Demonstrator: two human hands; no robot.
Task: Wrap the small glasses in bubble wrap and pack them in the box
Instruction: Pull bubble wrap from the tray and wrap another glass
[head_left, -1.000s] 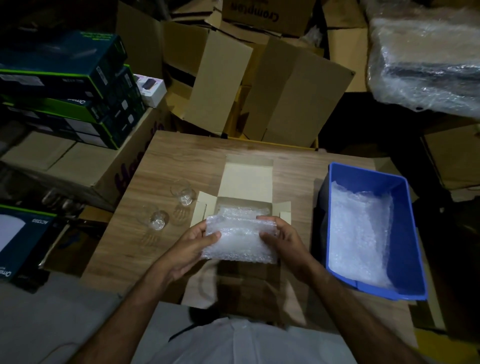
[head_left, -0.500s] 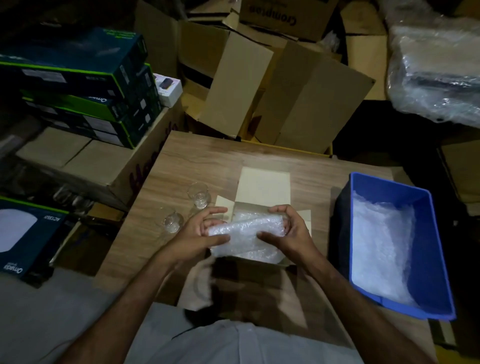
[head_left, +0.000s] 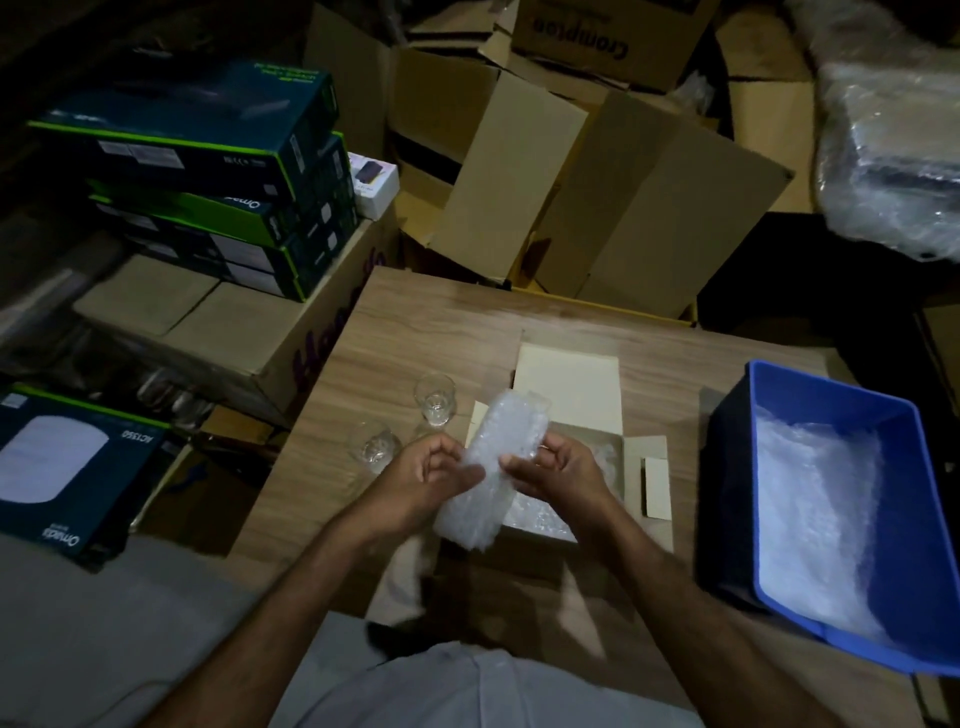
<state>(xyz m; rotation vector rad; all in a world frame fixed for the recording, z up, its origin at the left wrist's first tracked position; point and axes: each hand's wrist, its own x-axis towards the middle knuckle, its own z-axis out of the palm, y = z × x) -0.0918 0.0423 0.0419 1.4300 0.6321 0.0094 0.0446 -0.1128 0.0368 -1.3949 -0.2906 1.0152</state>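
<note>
Both hands meet over the near part of a wood-grain table (head_left: 415, 322). The left hand (head_left: 421, 480) and the right hand (head_left: 558, 470) each curl fingers and thumb round a long roll of clear bubble wrap (head_left: 493, 467), which slants from upper right to lower left above the open small beige cardboard box (head_left: 569, 384). What the roll holds cannot be told. The box stands mid-table with its lid flap laid back and side flaps spread; more wrapped material lies inside.

Two small clear drinking glasses stand unwrapped just left of the box: one farther back (head_left: 435, 400), one nearer (head_left: 375, 448), close to the left hand's knuckles. Bare tabletop lies beyond the box up to the far edge and in a strip between the box and the blue rectangular plastic bin (head_left: 831, 387), which sits at the table's right end and holds loose bubble wrap.

Off the table's left edge, dark green-trimmed product boxes (head_left: 208, 171) are stacked on brown cartons; one reads "Omada". Another dark box (head_left: 67, 467) lower left reads "Omada" and "AC1350". A brown carton (head_left: 597, 36) at the top reads "Crompton", upside down. Open cardboard flaps crowd the far edge.
</note>
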